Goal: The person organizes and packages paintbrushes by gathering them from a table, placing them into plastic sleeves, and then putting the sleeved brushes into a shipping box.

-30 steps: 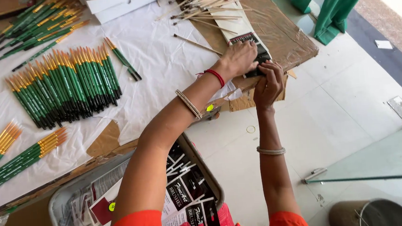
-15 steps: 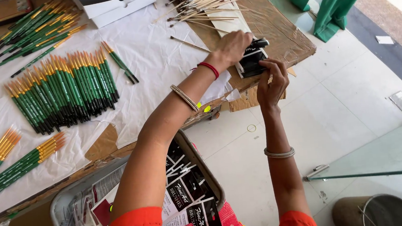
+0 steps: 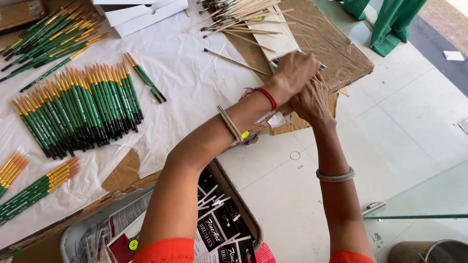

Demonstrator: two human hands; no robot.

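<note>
At the far left we see small bundles of green-handled brushes [image 3: 21,184] with orange tips lying on white paper [image 3: 185,79] spread over the work table [image 3: 338,45]. Further in, a long row of the same green brushes [image 3: 79,110] lies sorted side by side, and another loose group [image 3: 48,37] sits above it near a stack of white boxes [image 3: 135,5]. Below the table edge, a metal tray [image 3: 68,250] holds black printed cards [image 3: 220,233] and packets.

Moving toward the middle, a pile of bare wooden handles [image 3: 240,0], still unpainted, rests at the top of the table, with a few strays on the paper below it.

Then come our hands, both at the table's right edge. The left hand [image 3: 295,72], with a red thread at the wrist, lies curled on top of a flat pack [image 3: 278,42] of white card and dark sleeve. The right hand [image 3: 312,100] comes up from below and presses against the same spot. The fingers of both look closed around the pack, but it is mostly covered by the hands, so we cannot tell exactly how it is pinched.

As for progress, we judge the work to be midway: many brushes are sorted, yet plenty lie loose, and the tray still has cards waiting.

At the far right, green cloth [image 3: 396,2] hangs over a tiled floor [image 3: 410,112].
</note>
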